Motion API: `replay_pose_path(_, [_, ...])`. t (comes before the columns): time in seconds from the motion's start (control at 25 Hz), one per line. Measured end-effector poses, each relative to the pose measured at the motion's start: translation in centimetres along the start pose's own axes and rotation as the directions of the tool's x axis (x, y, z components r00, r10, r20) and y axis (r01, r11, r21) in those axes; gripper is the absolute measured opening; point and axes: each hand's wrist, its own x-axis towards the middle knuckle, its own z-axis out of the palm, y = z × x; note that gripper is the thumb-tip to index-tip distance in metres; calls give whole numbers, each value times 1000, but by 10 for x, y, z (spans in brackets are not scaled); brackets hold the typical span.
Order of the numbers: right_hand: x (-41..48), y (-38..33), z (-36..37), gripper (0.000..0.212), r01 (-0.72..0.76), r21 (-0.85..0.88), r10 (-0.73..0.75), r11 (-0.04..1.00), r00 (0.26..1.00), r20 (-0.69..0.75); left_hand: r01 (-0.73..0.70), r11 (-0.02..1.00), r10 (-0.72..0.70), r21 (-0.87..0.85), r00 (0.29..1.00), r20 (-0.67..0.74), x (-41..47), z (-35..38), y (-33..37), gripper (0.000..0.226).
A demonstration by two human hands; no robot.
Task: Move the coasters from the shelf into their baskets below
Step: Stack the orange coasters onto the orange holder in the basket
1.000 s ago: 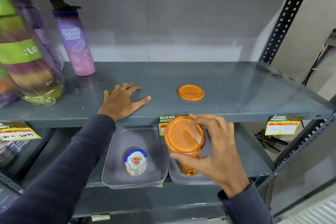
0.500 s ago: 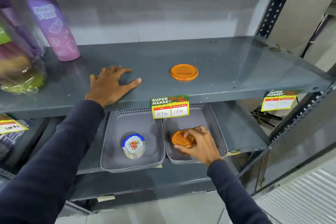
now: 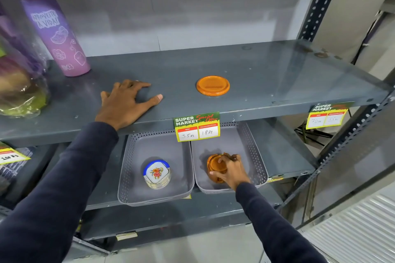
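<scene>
One round orange coaster (image 3: 212, 85) lies flat on the grey upper shelf (image 3: 267, 83). Below it stand two grey perforated baskets. The right basket (image 3: 253, 156) holds a stack of orange coasters (image 3: 214, 166), and my right hand (image 3: 229, 170) grips the top of that stack with fingers curled around its edge. The left basket (image 3: 136, 156) holds a stack of white coasters with blue rims and a flower print (image 3: 157, 174). My left hand (image 3: 125, 102) rests flat on the upper shelf, fingers spread, well left of the lone orange coaster.
A purple water bottle (image 3: 57, 34) stands at the shelf's back left, beside wrapped bottles in clear plastic (image 3: 19, 87). Price tags (image 3: 197, 126) hang from the shelf's front edge. A perforated steel upright (image 3: 320, 2) frames the right side.
My right hand carried an orange coaster down from in front of the shelf edge into the right basket and now holds it on the stack. The camera tilted down. My left hand stayed put.
</scene>
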Motion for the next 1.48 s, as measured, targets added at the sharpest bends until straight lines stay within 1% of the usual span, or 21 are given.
replay_pose_path(0.08, [-3,1,-1,61,2,-31,-2,1000,1000,1,-4,1000,4,2,1000,-2,0,1,0,80])
replay_pose_path(0.24, [-3,3,1,64,-34,-235,47,971,998,50,-4,1000,4,13,1000,1,-1,1,-1,80])
replay_pose_path(0.36, [-4,2,0,69,-63,-251,87,966,993,84,5,1000,-5,16,1000,4,-1,-1,1,80])
replay_pose_path(0.44, [-7,0,-5,67,-56,-262,78,963,994,75,8,1000,-8,18,1000,12,-1,-2,2,80])
replay_pose_path(0.52, [-14,-9,-18,59,17,-243,-32,970,998,-56,11,1000,-12,21,1000,19,-3,-2,4,80])
replay_pose_path(0.56, [-20,-15,-25,52,103,-193,-141,976,970,-197,14,1000,-15,21,1000,20,-3,-2,4,81])
replay_pose_path(0.6, [-26,-23,-33,43,217,-120,-246,969,897,-368,16,1000,-16,24,1000,19,-3,-2,4,81])
replay_pose_path(0.64, [-32,-32,-42,35,350,-56,-322,935,772,-548,16,999,-17,28,1000,18,-3,-2,4,81])
replay_pose_path(0.68, [-38,-42,-54,31,476,-20,-354,879,625,-696,16,999,-16,31,1000,15,-3,-1,4,82])
replay_pose_path(0.72, [-43,-56,-68,31,582,-2,-358,813,499,-789,15,999,-15,31,1000,12,-2,-1,4,82])
replay_pose_path(0.76, [-47,-71,-84,36,663,11,-348,749,407,-844,15,999,-16,30,1000,11,-2,0,4,82])
replay_pose_path(0.8, [-48,-89,-104,46,717,31,-327,696,355,-876,15,999,-16,30,1000,10,-2,0,3,82])
replay_pose_path(0.84, [-48,-107,-124,58,743,71,-294,665,348,-890,17,999,-17,30,1000,11,-2,1,3,82])
replay_pose_path(0.92, [-40,-136,-162,80,717,163,-223,678,412,-883,19,999,-20,31,1000,16,-2,2,2,83])
replay_pose_path(1.0, [-24,-153,-191,105,623,204,-194,755,510,-838,21,999,-21,26,1000,16,-2,2,3,82])
replay_pose_path(1.08, [-7,-162,-204,129,455,188,-165,870,628,-761,22,1000,-22,13,1000,6,-2,1,3,81])
replay_pose_path(1.16, [6,-168,-204,142,283,133,-124,950,731,-671,21,1000,-21,5,1000,0,-2,1,3,80])
replay_pose_path(1.24, [16,-168,-199,137,120,25,-84,992,815,-573,20,1000,-20,-3,1000,-1,-3,0,3,81])
replay_pose_path(1.32, [25,-169,-197,113,-47,-113,-14,992,876,-483,19,1000,-19,-8,1000,5,-3,-1,3,82])
replay_pose_path(1.4, [30,-170,-197,91,-102,-147,25,984,893,-450,17,1000,-17,-2,1000,8,-3,-1,3,81])
replay_pose_path(1.48, [32,-170,-196,84,-92,-132,19,987,882,-471,16,1000,-16,1,1000,7,-3,-1,4,80])
